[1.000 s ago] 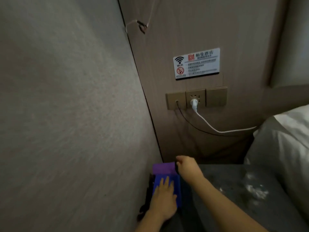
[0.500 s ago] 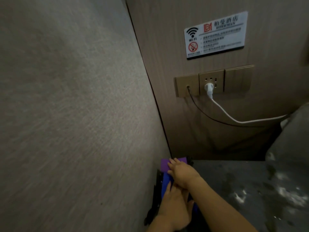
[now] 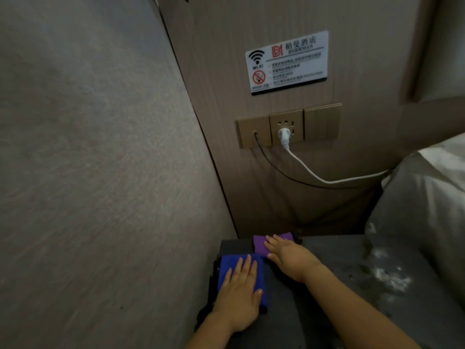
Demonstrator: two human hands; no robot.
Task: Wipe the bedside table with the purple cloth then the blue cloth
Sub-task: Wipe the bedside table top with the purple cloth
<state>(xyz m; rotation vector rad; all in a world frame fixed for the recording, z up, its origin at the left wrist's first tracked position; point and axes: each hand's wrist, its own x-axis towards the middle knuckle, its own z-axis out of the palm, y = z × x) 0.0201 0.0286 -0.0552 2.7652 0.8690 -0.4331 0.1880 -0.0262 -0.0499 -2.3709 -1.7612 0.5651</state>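
The dark grey bedside table (image 3: 352, 285) fills the lower middle, smeared with pale marks on its right side. A folded purple cloth (image 3: 260, 244) lies at its back left corner. My right hand (image 3: 289, 255) rests flat on the purple cloth, fingers spread, covering most of it. A folded blue cloth (image 3: 231, 270) lies nearer, along the left edge. My left hand (image 3: 239, 298) presses flat on the blue cloth with fingers extended. Neither hand is curled around its cloth.
A textured wall (image 3: 100, 172) stands tight against the table's left. Behind is a wood panel with a sign (image 3: 286, 62), sockets (image 3: 286, 127), a white plug cable (image 3: 327, 180) and a black cable (image 3: 281, 172). White bedding (image 3: 427, 197) is at the right.
My right hand slid from beside the purple cloth onto it and lies flat there. The blue cloth under my left hand has shifted nearer, apart from the purple one. The camera tilted.
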